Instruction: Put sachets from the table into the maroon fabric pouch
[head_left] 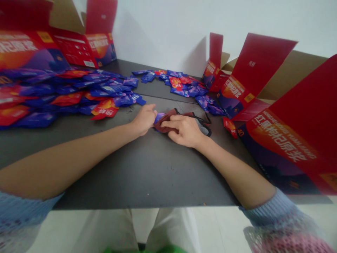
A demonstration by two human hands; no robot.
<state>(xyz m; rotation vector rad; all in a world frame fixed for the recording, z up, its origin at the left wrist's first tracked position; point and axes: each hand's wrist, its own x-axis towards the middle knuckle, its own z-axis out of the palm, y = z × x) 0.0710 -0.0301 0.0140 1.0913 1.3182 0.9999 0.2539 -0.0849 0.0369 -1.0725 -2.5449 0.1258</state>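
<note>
My left hand (144, 120) is closed, its fingertips at the left end of a purple sachet (159, 116) on the dark table. Much of that sachet is hidden under a crumpled brown cloth (168, 118) with black edging. My right hand (186, 130) grips the cloth, with one finger reaching left along it. A grey part of the cloth piece and its black trim stick out to the right, behind the hand. What exactly this cloth item is, I cannot make out.
Purple and red sachets (105, 88) are heaped at the left. More sachets (181, 82) lie scattered at the back and towards the right. Open red cartons (284, 140) stand along the right side, and others (79, 49) at the back left, against a white wall (163, 31).
</note>
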